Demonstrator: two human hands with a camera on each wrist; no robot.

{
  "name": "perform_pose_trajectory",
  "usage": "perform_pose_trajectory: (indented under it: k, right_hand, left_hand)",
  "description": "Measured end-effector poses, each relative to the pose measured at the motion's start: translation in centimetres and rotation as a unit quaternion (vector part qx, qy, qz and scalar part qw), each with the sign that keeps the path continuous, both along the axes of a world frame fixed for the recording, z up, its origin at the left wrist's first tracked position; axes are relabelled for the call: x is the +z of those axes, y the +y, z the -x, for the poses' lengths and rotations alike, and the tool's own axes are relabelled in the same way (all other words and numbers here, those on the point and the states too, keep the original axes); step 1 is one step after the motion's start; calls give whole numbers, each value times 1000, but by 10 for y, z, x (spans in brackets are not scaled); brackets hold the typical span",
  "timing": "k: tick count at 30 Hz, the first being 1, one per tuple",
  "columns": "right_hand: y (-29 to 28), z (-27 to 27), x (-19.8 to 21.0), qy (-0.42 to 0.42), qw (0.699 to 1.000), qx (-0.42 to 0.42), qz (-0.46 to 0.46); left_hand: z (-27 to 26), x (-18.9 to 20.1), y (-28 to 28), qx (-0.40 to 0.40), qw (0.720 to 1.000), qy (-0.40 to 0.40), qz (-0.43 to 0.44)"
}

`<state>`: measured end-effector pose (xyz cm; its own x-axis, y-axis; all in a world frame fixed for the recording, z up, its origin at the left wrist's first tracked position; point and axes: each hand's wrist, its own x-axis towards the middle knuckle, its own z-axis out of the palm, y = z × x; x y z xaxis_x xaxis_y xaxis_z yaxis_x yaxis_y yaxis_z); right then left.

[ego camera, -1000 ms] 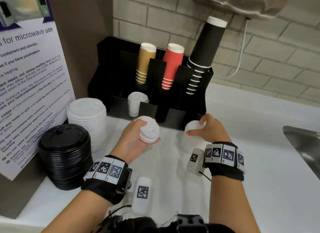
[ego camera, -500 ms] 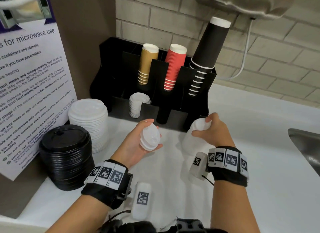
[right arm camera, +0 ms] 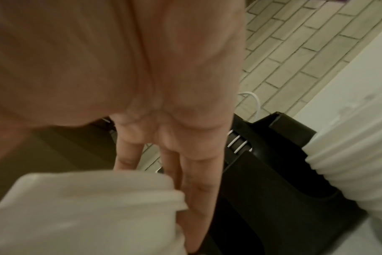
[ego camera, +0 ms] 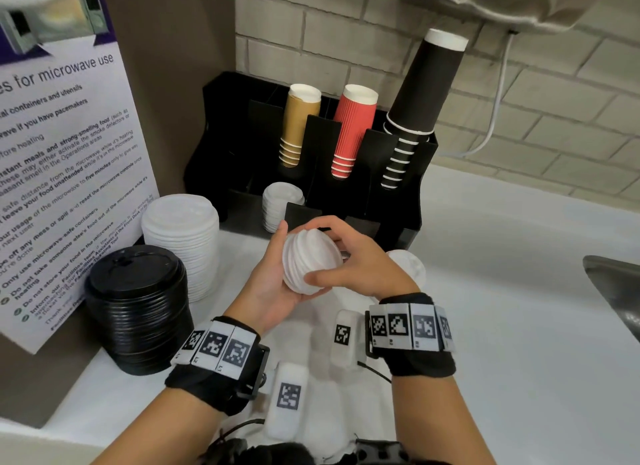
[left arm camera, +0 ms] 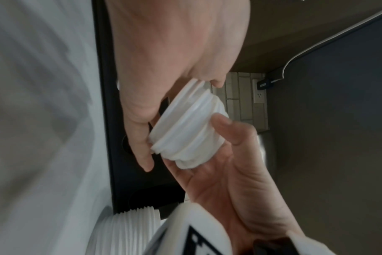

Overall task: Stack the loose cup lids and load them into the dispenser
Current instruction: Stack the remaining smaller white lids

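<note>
Fingers [ego camera: 332,227] of both hands clasp ribbed white lid stack [ego camera: 308,260], tilted sideways.

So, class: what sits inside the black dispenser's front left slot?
A short stack of small white lids stands in the black dispenser; the slot's front wall hides its base.

My head view looks steeply down from above onto the white counter [ego camera: 502,291] and takes in the black dispenser [ego camera: 408,187] against the brick wall. My left wrist view, rolled sideways, sits close along the palm; my right wrist view looks along the back of the fingers. All three share the dispenser [left arm camera: 107,120] [right arm camera: 273,181].
</note>
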<state>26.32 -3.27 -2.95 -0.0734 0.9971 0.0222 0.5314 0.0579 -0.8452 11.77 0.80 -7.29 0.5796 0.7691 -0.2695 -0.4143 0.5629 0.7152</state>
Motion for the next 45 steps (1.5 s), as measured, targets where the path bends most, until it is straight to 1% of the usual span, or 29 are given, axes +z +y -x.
perform_pose_trajectory:
  k: [7, 10, 17, 22, 24, 28, 30, 35, 38, 45]
  right_hand:
    - [3, 5, -2, -5, 1000, 6, -8]
    - [2, 6, -2, -22, 999, 23, -3]
    - [1, 6, -1, -31, 999, 20, -2]
    - [3, 5, 0, -33, 999, 32, 4]
    - [4, 5, 0, -30, 999, 24, 8]
    - [4, 4, 3, -22, 999, 26, 7]
    - [3, 7, 5, -21, 1000, 19, 3]
    - [4, 19, 6, -64, 997, 18, -32]
    - [4, 23, 6, -77, 996, 15, -30]
    - [5, 26, 5, -106, 994, 22, -17]
  left_hand:
    - [0, -2, -1, 30, 999, -29, 20]
    - [0, -4, -1, 24, 999, -39, 24]
    - [0, -2, 0, -4, 998, -48, 25]
    - [-1, 0, 0, 7, 998, -54, 26]
    - [-1, 2, -1, 4, 998, -51, 28]
    - [2, 3, -1, 7, 1000, -12, 4]
    - [2, 4, -1, 11, 1000, -5, -3]
    - [2, 6, -1, 49, 998, -44, 22]
    - [3, 7, -3, 58, 997, -51, 30]
    - [7, 11, -5, 37, 998, -36, 33]
